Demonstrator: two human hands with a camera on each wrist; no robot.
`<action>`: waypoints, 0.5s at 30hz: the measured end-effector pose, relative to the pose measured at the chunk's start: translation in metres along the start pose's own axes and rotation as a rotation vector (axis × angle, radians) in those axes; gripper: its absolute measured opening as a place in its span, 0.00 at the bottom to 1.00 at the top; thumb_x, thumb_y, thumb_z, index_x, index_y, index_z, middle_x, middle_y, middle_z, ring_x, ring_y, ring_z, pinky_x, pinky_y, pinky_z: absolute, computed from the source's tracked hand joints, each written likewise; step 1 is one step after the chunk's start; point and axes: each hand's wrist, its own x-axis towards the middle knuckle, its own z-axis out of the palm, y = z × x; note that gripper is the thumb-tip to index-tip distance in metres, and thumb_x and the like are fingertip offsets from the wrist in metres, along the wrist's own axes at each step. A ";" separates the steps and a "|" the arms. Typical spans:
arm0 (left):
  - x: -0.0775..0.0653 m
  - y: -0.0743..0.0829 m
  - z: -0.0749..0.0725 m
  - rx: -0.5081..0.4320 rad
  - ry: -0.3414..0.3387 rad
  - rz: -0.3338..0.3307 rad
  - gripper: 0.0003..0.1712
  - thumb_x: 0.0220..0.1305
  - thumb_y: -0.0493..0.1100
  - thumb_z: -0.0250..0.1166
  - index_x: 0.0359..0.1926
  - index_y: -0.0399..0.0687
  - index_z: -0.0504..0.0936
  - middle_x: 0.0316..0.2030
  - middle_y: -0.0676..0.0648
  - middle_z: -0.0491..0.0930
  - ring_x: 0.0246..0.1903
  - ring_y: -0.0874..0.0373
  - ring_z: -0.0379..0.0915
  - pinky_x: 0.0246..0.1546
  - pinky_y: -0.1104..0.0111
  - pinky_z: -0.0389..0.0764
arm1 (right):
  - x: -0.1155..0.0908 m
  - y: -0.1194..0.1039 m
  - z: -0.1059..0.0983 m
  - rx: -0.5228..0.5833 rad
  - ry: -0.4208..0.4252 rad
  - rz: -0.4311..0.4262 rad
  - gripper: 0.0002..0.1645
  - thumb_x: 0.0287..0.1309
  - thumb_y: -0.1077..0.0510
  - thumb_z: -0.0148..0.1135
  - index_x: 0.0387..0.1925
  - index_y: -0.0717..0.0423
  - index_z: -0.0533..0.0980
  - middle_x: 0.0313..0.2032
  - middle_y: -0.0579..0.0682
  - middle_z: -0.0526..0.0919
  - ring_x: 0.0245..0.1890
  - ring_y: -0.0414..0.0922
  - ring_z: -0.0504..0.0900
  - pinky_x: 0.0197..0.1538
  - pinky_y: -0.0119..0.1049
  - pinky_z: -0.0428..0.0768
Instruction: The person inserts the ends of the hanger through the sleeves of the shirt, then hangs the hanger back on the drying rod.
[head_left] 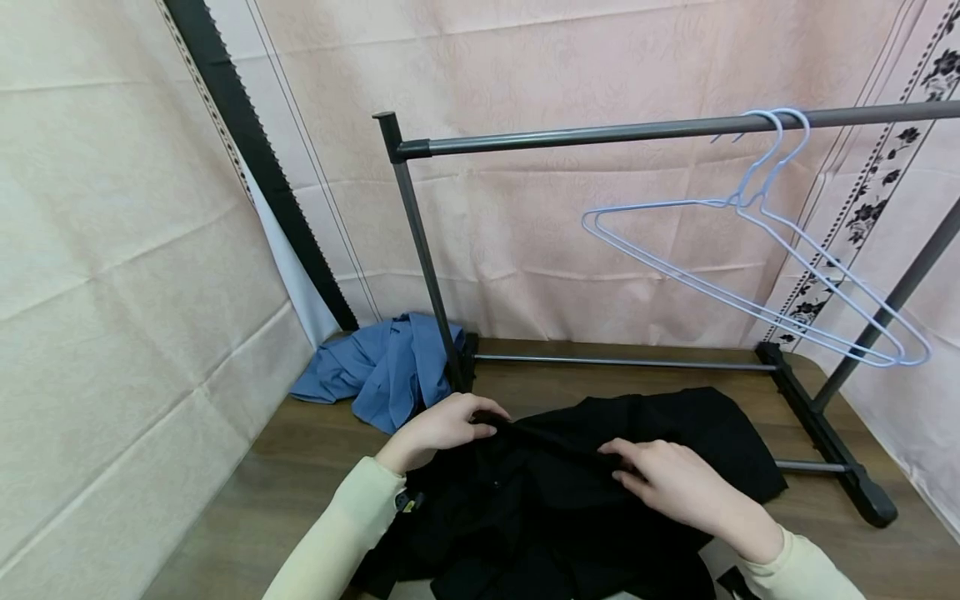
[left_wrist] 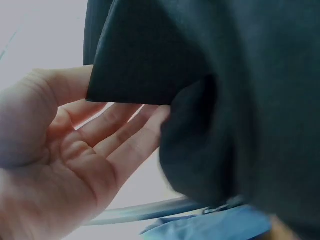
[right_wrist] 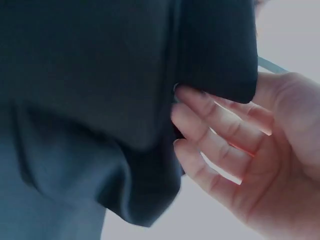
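Note:
A black shirt (head_left: 555, 500) lies crumpled on the wooden tabletop, low in the head view. My left hand (head_left: 446, 429) pinches its upper left edge between thumb and fingers. In the left wrist view a pointed corner of black cloth (left_wrist: 140, 70) passes between that thumb and the fingers. At the shirt's right part, my right hand (head_left: 678, 479) holds the cloth with bent fingers. The right wrist view shows another corner, a rounded flap (right_wrist: 217, 55), between thumb and fingers, with the fingertips partly behind cloth. Much of the shirt hides in its own folds.
Behind the shirt stands a dark metal clothes rack with a top rail (head_left: 600, 135) and a black foot (head_left: 832, 450) at right. Two light blue hangers (head_left: 738, 198) hang from the rail. A blue garment (head_left: 390, 367) lies heaped by the left post. Pale curtains (head_left: 562, 250) close off the back.

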 end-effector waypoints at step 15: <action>-0.020 0.044 -0.039 0.052 0.133 0.018 0.18 0.78 0.44 0.56 0.61 0.44 0.81 0.22 0.55 0.74 0.12 0.66 0.57 0.26 0.69 0.73 | 0.010 0.000 -0.067 -0.146 0.269 -0.094 0.23 0.61 0.70 0.64 0.56 0.50 0.76 0.29 0.38 0.82 0.17 0.27 0.63 0.24 0.30 0.67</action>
